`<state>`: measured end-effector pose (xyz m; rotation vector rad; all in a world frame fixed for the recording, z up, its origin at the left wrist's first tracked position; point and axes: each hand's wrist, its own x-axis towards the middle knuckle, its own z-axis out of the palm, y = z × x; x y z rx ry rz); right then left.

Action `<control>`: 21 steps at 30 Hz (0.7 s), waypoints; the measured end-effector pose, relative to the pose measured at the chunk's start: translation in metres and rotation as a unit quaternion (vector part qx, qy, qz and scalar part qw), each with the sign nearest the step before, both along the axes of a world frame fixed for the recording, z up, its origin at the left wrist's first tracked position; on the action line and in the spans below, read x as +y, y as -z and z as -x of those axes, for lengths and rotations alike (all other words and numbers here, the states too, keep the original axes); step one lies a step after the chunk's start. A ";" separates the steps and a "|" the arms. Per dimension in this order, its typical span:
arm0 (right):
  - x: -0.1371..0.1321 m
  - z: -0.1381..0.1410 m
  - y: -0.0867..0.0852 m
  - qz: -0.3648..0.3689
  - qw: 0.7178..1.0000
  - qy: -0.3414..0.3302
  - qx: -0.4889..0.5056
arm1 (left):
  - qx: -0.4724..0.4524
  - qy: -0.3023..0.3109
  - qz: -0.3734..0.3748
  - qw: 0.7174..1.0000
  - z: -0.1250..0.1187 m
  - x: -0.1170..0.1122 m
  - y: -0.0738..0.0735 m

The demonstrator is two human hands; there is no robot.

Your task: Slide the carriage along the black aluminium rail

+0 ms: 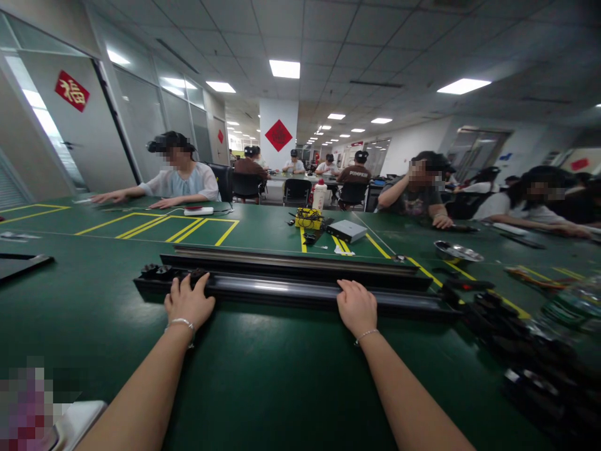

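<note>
A long black rail (277,287) with a shiny grey inner face lies across the green table in front of me. My left hand (188,305) rests over its left part, fingers spread and touching small black pieces (157,271) set in the rail. Farther right, my right hand (357,307) has its fingers close together and curled over the rail's near edge; their tips are partly hidden. Just behind, a second long black rail (291,260) lies nearly parallel.
Beyond the rails are a grey box (346,230), a yellow holder with cables (308,218) and a white bottle (319,195). A metal bowl (457,252), dark parts (530,382) and a plastic bottle (570,310) lie right. Several people sit around the tables.
</note>
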<state>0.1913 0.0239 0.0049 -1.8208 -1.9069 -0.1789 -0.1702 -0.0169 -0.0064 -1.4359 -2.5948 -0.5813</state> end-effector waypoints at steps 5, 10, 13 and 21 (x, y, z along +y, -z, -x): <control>0.000 0.000 0.000 0.000 1.000 0.000 0.004 | 0.008 0.008 -0.005 1.000 0.001 0.001 0.000; 0.001 0.000 0.001 -0.002 1.000 0.001 0.004 | 0.019 0.018 -0.008 1.000 0.003 0.003 0.003; 0.001 -0.001 0.002 -0.006 1.000 -0.002 0.005 | 0.030 0.028 -0.011 0.999 0.005 0.005 0.006; 0.001 0.000 0.000 -0.002 1.000 0.001 0.004 | 0.045 0.028 -0.007 0.999 0.009 0.008 0.009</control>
